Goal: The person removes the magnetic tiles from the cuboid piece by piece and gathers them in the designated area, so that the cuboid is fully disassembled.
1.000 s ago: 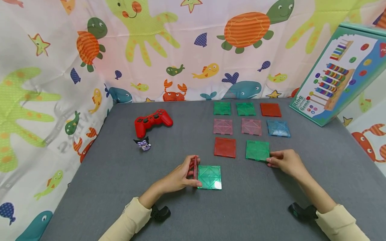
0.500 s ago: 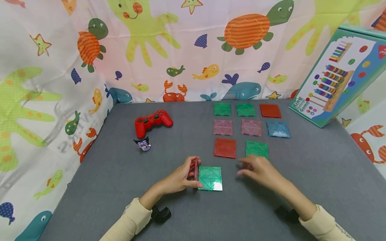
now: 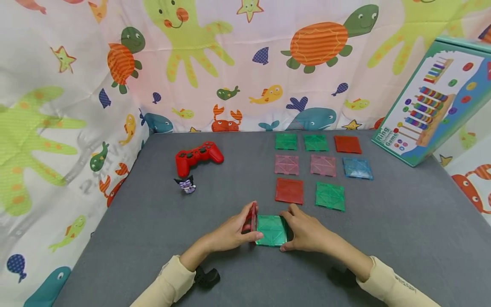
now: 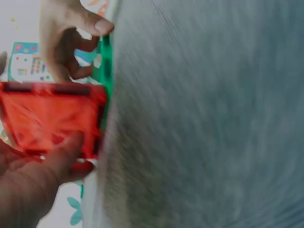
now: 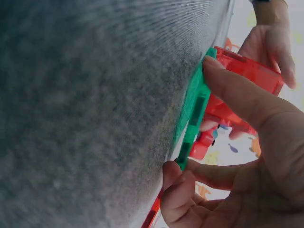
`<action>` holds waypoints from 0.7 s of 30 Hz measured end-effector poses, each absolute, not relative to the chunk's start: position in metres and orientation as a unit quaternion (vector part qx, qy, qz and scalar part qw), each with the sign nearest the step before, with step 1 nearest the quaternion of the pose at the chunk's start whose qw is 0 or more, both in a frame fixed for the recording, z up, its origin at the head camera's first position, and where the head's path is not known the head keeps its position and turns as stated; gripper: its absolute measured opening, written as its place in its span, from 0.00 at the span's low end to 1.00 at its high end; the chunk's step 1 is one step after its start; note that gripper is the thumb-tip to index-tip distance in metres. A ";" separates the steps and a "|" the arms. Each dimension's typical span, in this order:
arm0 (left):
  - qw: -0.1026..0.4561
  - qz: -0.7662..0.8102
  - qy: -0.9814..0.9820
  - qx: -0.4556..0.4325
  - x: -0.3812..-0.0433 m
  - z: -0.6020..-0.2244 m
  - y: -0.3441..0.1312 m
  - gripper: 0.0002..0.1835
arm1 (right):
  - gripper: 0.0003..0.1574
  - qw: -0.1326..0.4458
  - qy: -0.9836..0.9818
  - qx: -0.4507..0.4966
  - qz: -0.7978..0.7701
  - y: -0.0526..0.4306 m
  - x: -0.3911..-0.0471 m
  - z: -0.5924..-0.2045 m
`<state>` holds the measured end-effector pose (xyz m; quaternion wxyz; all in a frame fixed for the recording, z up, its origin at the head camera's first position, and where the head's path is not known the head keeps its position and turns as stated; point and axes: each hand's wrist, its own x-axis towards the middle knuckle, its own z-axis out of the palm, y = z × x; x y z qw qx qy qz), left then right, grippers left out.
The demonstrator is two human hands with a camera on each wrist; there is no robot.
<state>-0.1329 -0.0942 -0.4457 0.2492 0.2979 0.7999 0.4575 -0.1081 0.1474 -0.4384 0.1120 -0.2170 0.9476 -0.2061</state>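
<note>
A translucent green magnetic tile [image 3: 271, 230] lies flat on the table at the centre front. Along its left edge a red magnetic tile [image 3: 254, 218] stands upright, held by my left hand [image 3: 229, 231]; the left wrist view shows fingers and thumb around this red tile [image 4: 52, 116]. My right hand [image 3: 310, 232] grips the flat green tile at its right side, thumb at the near corner and fingers at the far corner. From the right wrist, the green tile [image 5: 195, 114] appears edge-on between thumb and fingertips, its left edge against the red one.
Behind the hands lie several flat tiles in rows, including a red tile [image 3: 289, 191], a green tile [image 3: 330, 196] and a blue tile [image 3: 357, 168]. A red game controller [image 3: 199, 157] and small figurine [image 3: 186, 184] sit left. A game box [image 3: 429, 102] leans at back right.
My right hand has left the green tile in the nearest row, moved left and taken hold of the front green tile. My left hand keeps the red tile upright.
</note>
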 end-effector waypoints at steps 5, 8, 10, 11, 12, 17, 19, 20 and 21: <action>0.229 0.465 0.809 0.277 -0.125 -0.442 -0.100 0.39 | 0.51 0.142 0.920 -0.208 -0.300 0.154 -0.109 -0.438; 0.202 0.496 0.806 0.252 -0.122 -0.442 -0.103 0.28 | 0.53 0.151 0.892 -0.202 -0.374 0.158 -0.110 -0.438; 0.199 0.524 0.796 0.231 -0.121 -0.444 -0.105 0.23 | 0.55 0.168 0.866 -0.185 -0.433 0.160 -0.110 -0.439; 0.203 0.541 0.786 0.219 -0.121 -0.445 -0.107 0.23 | 0.55 0.177 0.852 -0.174 -0.461 0.162 -0.111 -0.439; 0.209 0.557 0.777 0.206 -0.121 -0.446 -0.108 0.23 | 0.55 0.187 0.838 -0.163 -0.487 0.163 -0.111 -0.439; 0.229 0.643 0.716 0.145 -0.125 -0.448 -0.113 0.23 | 0.47 0.209 0.778 -0.125 -0.580 0.172 -0.114 -0.439; 0.220 0.680 0.689 0.122 -0.127 -0.444 -0.112 0.25 | 0.43 0.201 0.751 -0.111 -0.620 0.176 -0.115 -0.437; 0.212 0.699 0.673 0.113 -0.128 -0.441 -0.112 0.26 | 0.43 0.196 0.734 -0.102 -0.643 0.177 -0.115 -0.435; 0.202 0.719 0.657 0.105 -0.129 -0.437 -0.110 0.27 | 0.43 0.189 0.717 -0.092 -0.665 0.179 -0.115 -0.432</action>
